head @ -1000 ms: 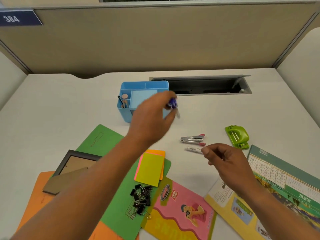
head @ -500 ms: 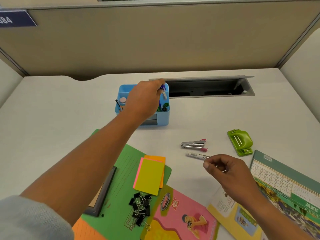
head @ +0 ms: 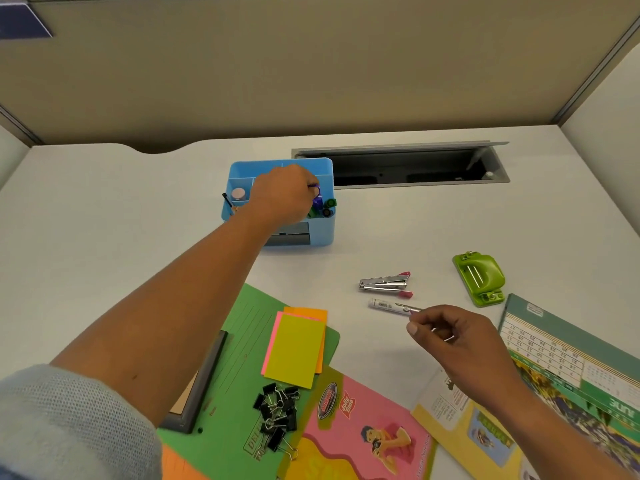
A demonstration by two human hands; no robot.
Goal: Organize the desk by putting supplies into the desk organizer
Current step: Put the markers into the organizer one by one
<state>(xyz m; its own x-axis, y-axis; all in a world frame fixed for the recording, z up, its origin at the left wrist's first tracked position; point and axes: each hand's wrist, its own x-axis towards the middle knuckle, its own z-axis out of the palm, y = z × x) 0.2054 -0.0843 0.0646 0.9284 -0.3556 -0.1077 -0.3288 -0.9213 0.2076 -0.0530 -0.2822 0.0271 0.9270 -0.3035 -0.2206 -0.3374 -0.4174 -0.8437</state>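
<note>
Left hand [head: 282,194] over blue desk organizer [head: 323,233] at table [head: 104,209] rear, fingers pinching purple marker [head: 317,201] in its right compartment beside green markers [head: 329,204]; right hand [head: 457,336] pinches thin silver pen [head: 410,309] near white tube [head: 382,303] and stapler [head: 384,283].

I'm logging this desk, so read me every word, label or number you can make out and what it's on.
"Jolly Time": red logo on the pink sheet.
"JUNE", upside down: calendar; its date numbers are too small to read reliably.
"DEL...", partly covered by binder clips: green folder.
Oval badge on the pink sheet, white tube, yellow leaflet, blue wall sign: too blurred or cropped.
</note>
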